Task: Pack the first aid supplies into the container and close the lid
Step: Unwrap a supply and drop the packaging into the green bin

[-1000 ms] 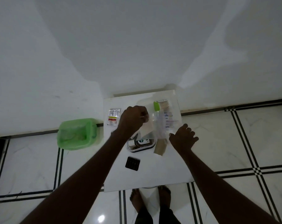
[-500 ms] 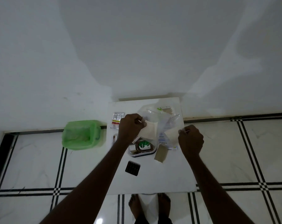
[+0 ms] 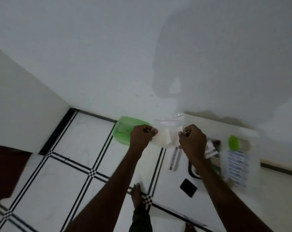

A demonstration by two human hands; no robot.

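Observation:
Both my hands hold up a clear plastic bag [image 3: 167, 124] with cream gauze pads [image 3: 162, 138] inside it. My left hand [image 3: 141, 135] pinches its left edge and my right hand [image 3: 192, 138] pinches its right edge, above the left edge of the white table [image 3: 167, 186]. The open container [image 3: 214, 158] with supplies sits on the table behind my right wrist. A green-capped bottle [image 3: 237, 144] and a blue-striped packet [image 3: 237, 168] lie to its right. A flat sachet [image 3: 174, 159] lies below the bag.
A green bin [image 3: 123, 131] stands on the tiled floor by the wall, partly behind my left hand. A small black square [image 3: 188, 188] lies on the table near its front. My bare feet [image 3: 137, 195] show on the floor below.
The view has swung left and blurred. Both hands have lifted the bag and drawn it left, toward the table's edge near the green bin, pulling its opening wider.

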